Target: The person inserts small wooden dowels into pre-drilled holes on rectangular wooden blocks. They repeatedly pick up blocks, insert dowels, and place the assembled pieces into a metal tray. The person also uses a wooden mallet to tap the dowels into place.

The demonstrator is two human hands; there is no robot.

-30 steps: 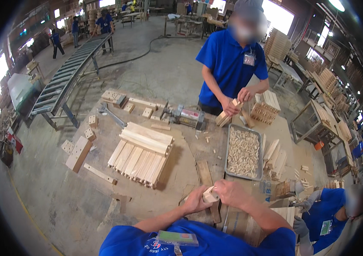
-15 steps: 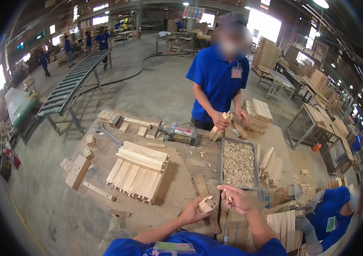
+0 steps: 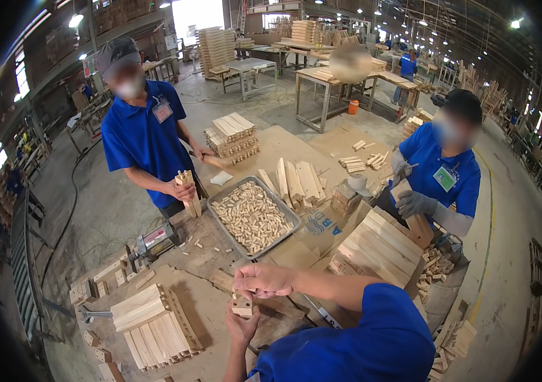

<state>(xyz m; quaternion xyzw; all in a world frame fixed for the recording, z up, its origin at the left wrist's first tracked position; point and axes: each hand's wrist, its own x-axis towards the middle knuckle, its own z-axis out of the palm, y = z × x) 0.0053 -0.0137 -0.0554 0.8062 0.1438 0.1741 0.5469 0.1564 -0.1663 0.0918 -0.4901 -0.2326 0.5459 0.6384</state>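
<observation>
My left hand (image 3: pixel 241 327) grips a pale wooden block (image 3: pixel 242 309) from below, with dark round holes showing in its end. Directly above it, my right hand (image 3: pixel 264 280) is closed in a pinch at the block's upper end. A short wooden dowel (image 3: pixel 245 295) shows in part under the right fingertips, which hide most of it. Beyond my hands lies a grey metal tray (image 3: pixel 292 219) heaped with small dowels (image 3: pixel 252 216).
Wooden bars lie stacked at left (image 3: pixel 156 331) and right (image 3: pixel 379 245). A metal clamp-like device (image 3: pixel 156 240) sits left of the tray. Across the table, a co-worker (image 3: pixel 150 137) holds wood pieces and a hammer-like handle; a gloved co-worker (image 3: pixel 440 165) handles a block at right.
The view has swung to the right. My right hand has moved from beside the block to above it, fingertips at its end. The left hand still holds the block.
</observation>
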